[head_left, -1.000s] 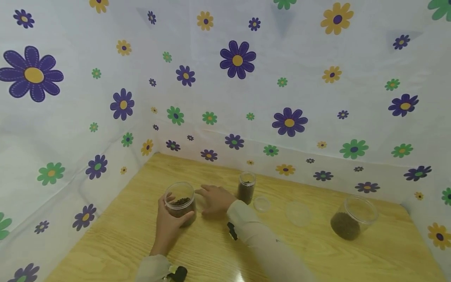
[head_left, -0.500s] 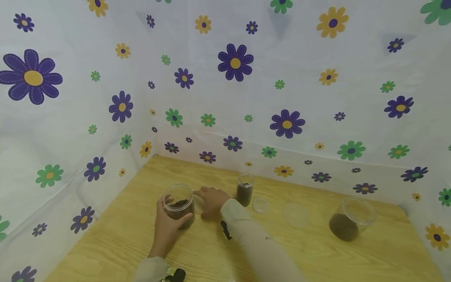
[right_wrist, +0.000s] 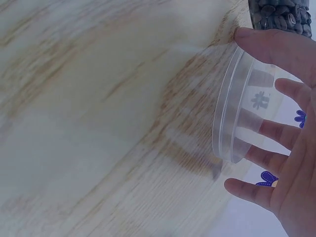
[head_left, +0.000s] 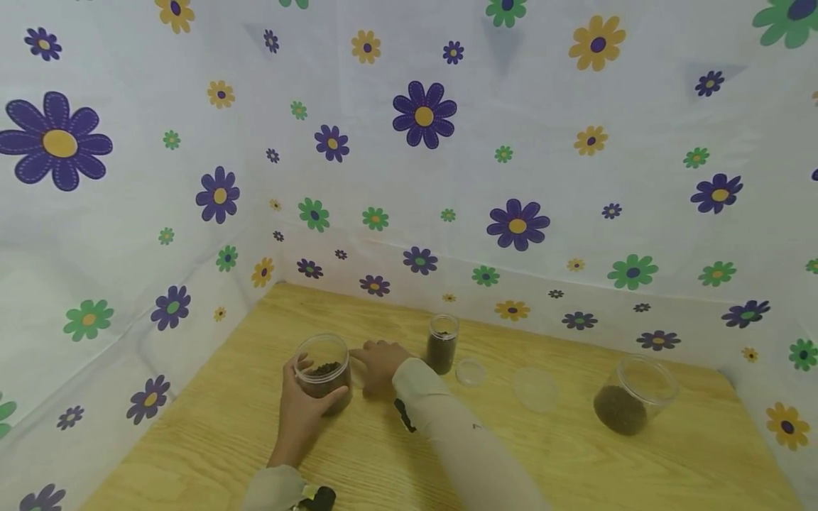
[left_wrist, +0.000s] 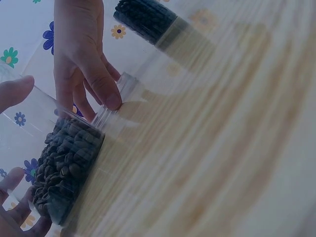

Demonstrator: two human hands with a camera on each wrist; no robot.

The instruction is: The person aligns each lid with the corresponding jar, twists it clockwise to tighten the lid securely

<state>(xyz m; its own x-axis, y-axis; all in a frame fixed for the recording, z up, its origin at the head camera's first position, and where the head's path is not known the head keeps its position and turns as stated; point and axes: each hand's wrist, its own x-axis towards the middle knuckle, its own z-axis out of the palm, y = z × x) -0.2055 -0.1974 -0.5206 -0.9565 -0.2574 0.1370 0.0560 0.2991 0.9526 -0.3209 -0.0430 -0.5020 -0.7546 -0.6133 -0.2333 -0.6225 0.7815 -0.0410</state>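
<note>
"What's lost around the left hand (head_left: 300, 408)'s grip?"
"The left wrist view's edge cuts off its palm and, above the grip, the upper part of the large jar (head_left: 322, 387)."
"And under the right hand (head_left: 381, 362)?"
"From the head, its fingers hide much of the clear lid (right_wrist: 231, 111) they grip."
"That grey mark (right_wrist: 260, 100) between its fingertips?"
"Too faint to read; whether on the lid or behind, I can't tell."
"Beyond that grip?"
"The narrow jar (left_wrist: 145, 22), top cut off in the left wrist view."
</note>
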